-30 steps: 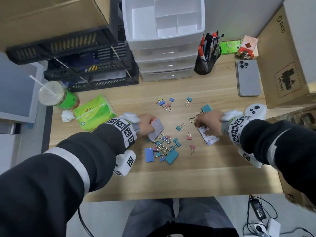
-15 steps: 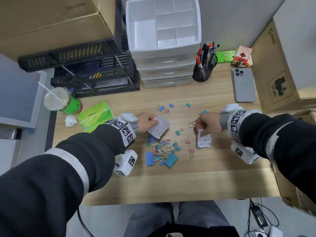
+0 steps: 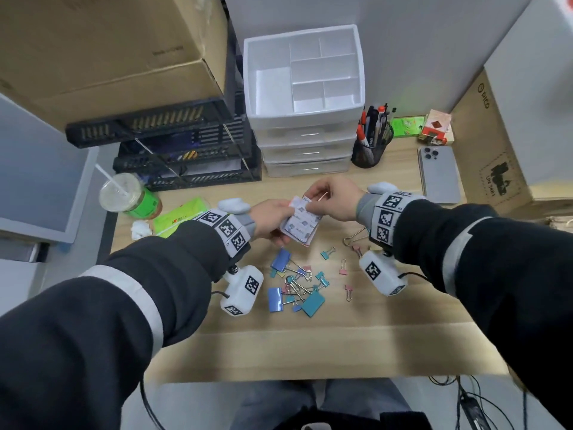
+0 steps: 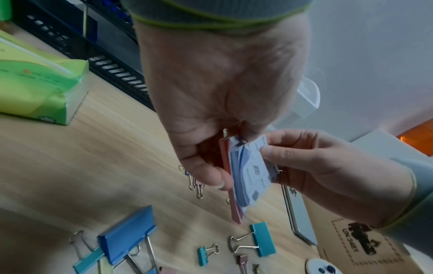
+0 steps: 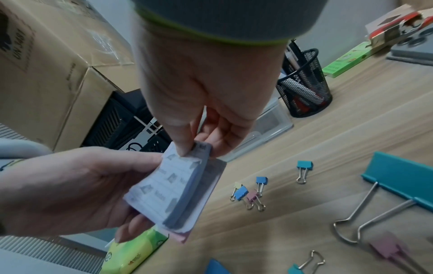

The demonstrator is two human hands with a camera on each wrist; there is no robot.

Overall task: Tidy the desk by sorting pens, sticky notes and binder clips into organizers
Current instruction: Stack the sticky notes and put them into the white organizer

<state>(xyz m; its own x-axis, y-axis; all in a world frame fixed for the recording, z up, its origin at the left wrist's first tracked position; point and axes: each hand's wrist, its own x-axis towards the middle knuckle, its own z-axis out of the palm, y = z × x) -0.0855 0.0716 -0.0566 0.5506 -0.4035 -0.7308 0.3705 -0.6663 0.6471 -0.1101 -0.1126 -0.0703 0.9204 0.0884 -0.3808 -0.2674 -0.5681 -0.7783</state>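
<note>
Both hands meet above the middle of the desk on a stack of sticky note pads (image 3: 300, 224), white printed pads over a pink one. My left hand (image 3: 286, 220) grips the stack (image 4: 250, 178) from the left, thumb below. My right hand (image 3: 308, 202) pinches the top pad (image 5: 173, 192) at its far edge. Several binder clips (image 3: 297, 290) in blue, teal and pink lie scattered on the wood in front of the hands. The white compartment organizer (image 3: 266, 88) tops a drawer unit at the back. A black mesh pen cup (image 3: 370, 150) full of pens stands right of it.
A green tissue pack (image 3: 183, 217), a crumpled tissue (image 3: 141, 229) and a lidded drink cup (image 3: 124, 193) sit at the left. Black stacked trays (image 3: 186, 162) stand behind them. A phone (image 3: 438, 175) and a cardboard box (image 3: 496, 162) occupy the right side.
My right hand lifted a sticky pad off the desk and carried it left onto the pad in my left hand. Both hands rose and moved toward the back.
</note>
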